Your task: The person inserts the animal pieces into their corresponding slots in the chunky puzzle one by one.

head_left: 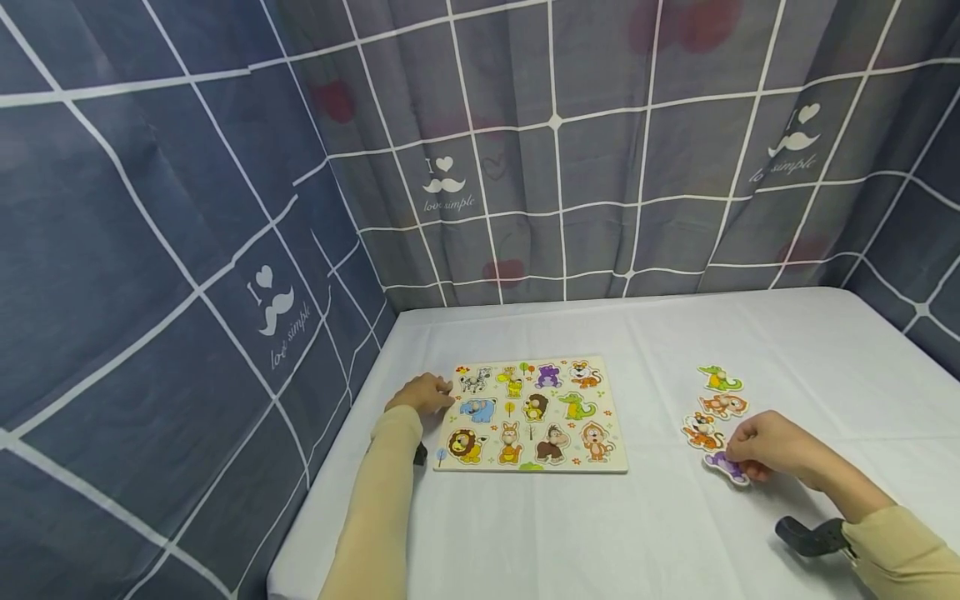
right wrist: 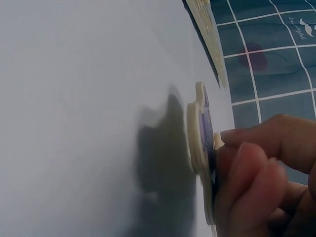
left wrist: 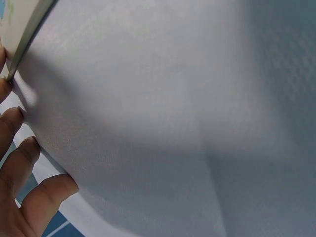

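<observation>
An animal puzzle board (head_left: 531,429) lies flat on the white table in the head view, with several printed animals on it. My left hand (head_left: 422,393) rests at its left edge; in the left wrist view, fingers (left wrist: 22,158) spread on the cloth beside the board's edge (left wrist: 29,24). On the right, my right hand (head_left: 772,450) pinches a purple animal puzzle piece (head_left: 724,467) by its small peg (right wrist: 217,140). That piece is tilted, close over the cloth. Above it lie a tiger piece (head_left: 703,432), a monkey piece (head_left: 724,406) and a green crocodile piece (head_left: 721,379).
White cloth (head_left: 540,533) covers the table, with bare stretches between board and pieces and in front of the board. Dark grid-patterned curtains (head_left: 525,167) stand behind the table and along both sides. Black wrist straps (head_left: 813,536) sit on the sleeves.
</observation>
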A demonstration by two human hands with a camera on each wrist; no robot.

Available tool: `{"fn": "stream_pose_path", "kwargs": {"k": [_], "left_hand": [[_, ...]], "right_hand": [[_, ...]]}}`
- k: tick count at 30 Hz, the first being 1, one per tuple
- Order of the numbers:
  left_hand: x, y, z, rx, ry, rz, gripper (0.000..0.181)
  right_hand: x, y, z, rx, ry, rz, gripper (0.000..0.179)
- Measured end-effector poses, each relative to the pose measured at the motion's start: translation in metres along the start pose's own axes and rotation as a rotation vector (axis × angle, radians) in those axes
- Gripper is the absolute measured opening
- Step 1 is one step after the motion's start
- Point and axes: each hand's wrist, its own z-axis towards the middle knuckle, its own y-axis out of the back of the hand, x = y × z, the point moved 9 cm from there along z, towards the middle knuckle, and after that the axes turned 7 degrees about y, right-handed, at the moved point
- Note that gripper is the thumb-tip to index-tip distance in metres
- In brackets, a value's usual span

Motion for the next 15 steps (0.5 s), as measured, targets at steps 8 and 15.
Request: {"fn": "stream_pose_path", "kwargs": {"k": [8, 15], "left_hand": [[0.000, -0.001, 0.004, 0.004, -0.014, 0.007, 0.054], [0.000, -0.001, 0.002, 0.002, -0.013, 0.005, 0.052]], "right_hand": [[0.011, 0.002, 0.004, 0.007, 0.059, -0.009, 0.011], [0.019, -0.001, 0.010, -0.008, 0.117, 0.006, 0.010]]}}
